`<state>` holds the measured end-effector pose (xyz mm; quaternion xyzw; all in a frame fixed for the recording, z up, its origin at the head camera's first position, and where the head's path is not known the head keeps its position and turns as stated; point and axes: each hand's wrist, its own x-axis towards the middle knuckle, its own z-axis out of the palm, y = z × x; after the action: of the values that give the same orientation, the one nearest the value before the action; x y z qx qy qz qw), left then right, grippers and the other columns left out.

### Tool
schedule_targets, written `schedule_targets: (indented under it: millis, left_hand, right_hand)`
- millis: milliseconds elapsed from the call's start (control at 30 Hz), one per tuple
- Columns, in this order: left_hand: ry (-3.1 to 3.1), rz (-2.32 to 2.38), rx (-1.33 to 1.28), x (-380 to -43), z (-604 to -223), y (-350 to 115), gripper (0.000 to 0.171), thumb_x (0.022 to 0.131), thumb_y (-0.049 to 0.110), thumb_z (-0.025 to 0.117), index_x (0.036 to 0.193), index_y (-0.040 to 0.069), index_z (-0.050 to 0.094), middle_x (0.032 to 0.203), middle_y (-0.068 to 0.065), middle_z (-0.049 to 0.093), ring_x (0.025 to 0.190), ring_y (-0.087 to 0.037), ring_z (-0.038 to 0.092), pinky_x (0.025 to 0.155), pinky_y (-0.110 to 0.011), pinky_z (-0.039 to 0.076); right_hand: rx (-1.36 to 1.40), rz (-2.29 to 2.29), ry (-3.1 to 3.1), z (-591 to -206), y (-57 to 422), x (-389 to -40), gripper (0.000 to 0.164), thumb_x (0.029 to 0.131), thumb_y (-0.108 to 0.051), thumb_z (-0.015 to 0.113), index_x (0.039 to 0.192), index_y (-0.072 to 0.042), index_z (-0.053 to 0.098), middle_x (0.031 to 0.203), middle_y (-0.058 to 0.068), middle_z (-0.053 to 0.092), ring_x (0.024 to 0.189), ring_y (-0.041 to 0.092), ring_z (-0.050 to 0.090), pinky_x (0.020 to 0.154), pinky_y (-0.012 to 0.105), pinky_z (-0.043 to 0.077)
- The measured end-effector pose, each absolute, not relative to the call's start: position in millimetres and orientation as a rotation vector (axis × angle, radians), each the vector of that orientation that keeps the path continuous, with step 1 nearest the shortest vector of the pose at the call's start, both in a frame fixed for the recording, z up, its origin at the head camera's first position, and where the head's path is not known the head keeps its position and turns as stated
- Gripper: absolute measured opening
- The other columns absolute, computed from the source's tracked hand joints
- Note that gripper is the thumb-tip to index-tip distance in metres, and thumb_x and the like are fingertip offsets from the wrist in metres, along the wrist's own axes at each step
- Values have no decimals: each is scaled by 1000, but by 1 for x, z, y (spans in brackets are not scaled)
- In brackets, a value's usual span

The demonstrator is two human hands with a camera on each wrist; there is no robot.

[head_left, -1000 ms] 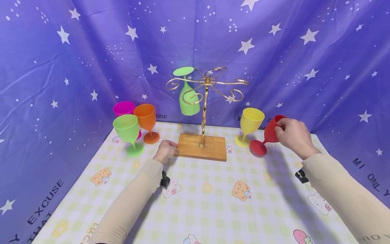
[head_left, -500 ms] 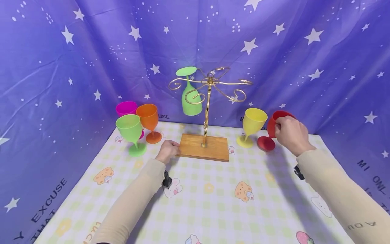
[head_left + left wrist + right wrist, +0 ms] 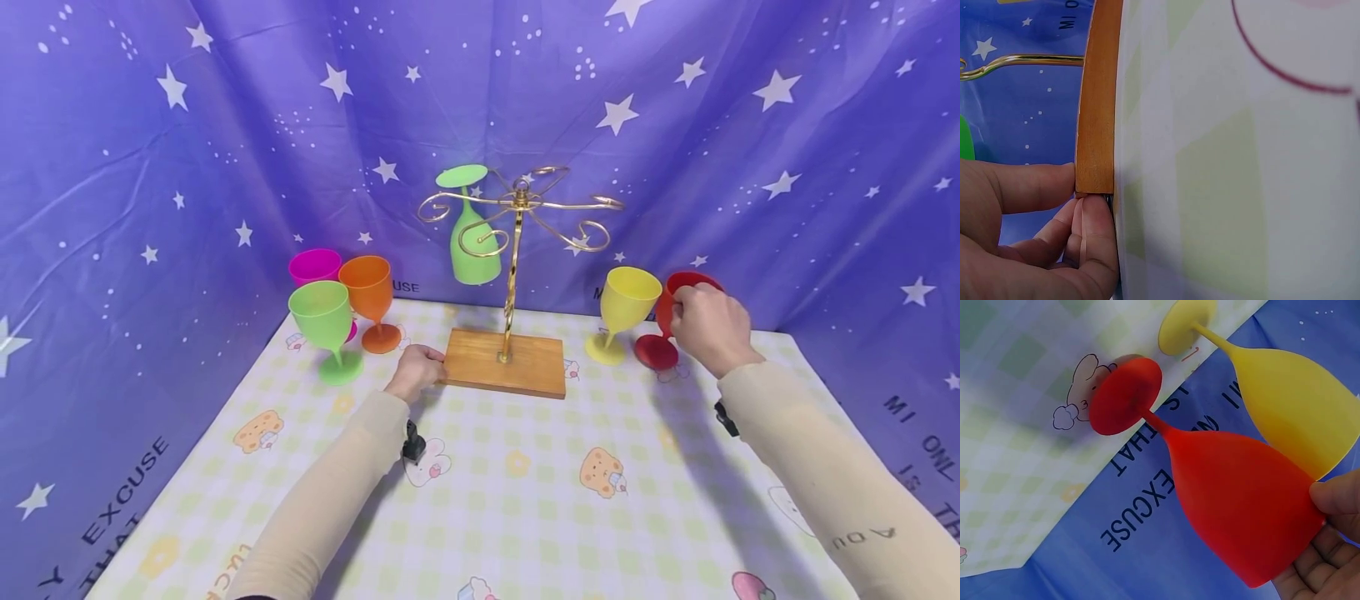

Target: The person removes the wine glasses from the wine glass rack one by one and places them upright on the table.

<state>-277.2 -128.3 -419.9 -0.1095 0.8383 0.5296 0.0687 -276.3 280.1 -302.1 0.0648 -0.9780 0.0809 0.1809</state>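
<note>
My right hand [image 3: 712, 329] holds a red goblet [image 3: 1241, 494] near its rim, thumb on one side and fingers on the other. Its round foot is at the tabletop in the head view; I cannot tell whether it rests fully flat. Just left of it stands a yellow goblet [image 3: 628, 298], upright. With thumb above and curled fingers at the end, my left hand [image 3: 417, 372] grips the left front corner of a wooden base [image 3: 1099, 106]. From that base rises a gold stemware rack [image 3: 512, 267] with curled arms. A green goblet [image 3: 475, 254] hangs upside down on one arm.
At the left stand an orange goblet [image 3: 367, 287], a second green goblet [image 3: 322, 315] and a magenta goblet [image 3: 315, 265], partly hidden behind the others. A checked cloth [image 3: 487, 517] covers the table. Blue starry curtains [image 3: 300, 150] enclose the back and sides.
The red goblet has gone from leaning to nearly upright in my right hand, its foot shifting right. My left hand keeps its grip on the base. The whole head view has shifted slightly.
</note>
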Motion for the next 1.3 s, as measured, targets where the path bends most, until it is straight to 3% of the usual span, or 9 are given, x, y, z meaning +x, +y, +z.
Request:
schedule_targets:
  millis: [700, 1300]
  left_hand:
    - [2533, 1606, -299, -278, -418, -126, 28, 75, -5, 65, 103, -3, 67, 104, -15, 62, 90, -24, 56, 76, -31, 49]
    - [2544, 1604, -329, -277, -420, -127, 27, 74, -7, 65, 101, -2, 68, 103, -14, 63, 88, -24, 56, 73, -29, 49]
  right_hand:
    - [124, 238, -2816, -306, 287, -285, 19, 85, -5, 51, 97, 3, 63, 89, 22, 55, 77, 44, 53, 67, 59, 42]
    - [140, 244, -2837, -304, 286, -287, 26, 84, -3, 51, 105, 3, 64, 94, 24, 56, 85, 46, 52, 69, 61, 44]
